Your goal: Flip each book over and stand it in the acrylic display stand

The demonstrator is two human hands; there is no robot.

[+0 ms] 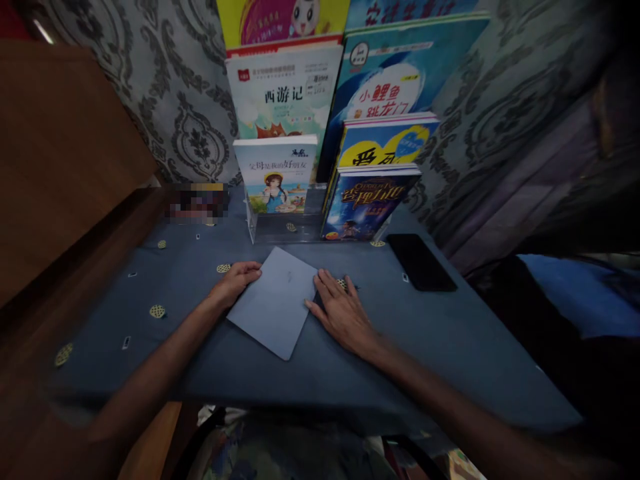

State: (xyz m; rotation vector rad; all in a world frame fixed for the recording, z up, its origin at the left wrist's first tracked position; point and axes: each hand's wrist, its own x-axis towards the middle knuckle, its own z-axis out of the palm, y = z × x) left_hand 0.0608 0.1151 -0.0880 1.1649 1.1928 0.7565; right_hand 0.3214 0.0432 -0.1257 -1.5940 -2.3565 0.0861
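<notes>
A pale grey-blue rectangular booklet or sheet lies flat and turned at an angle on the table, with a small faint mark near its far end. My left hand is at its left edge, fingers bent and pressed together against the edge. On the opposite side, my right hand lies palm down with its fingers apart. Its thumb and fingertips touch the right edge, and the rest of the hand is over the cloth. I cannot make out whether the pale thing is one sheet or several pages.
Beyond it, a clear acrylic stand holds several upright children's books, including a dark blue one. A black phone lies to the right. The patterned dark cloth covers the table; a pixelated object sits back left, before a curtain.
</notes>
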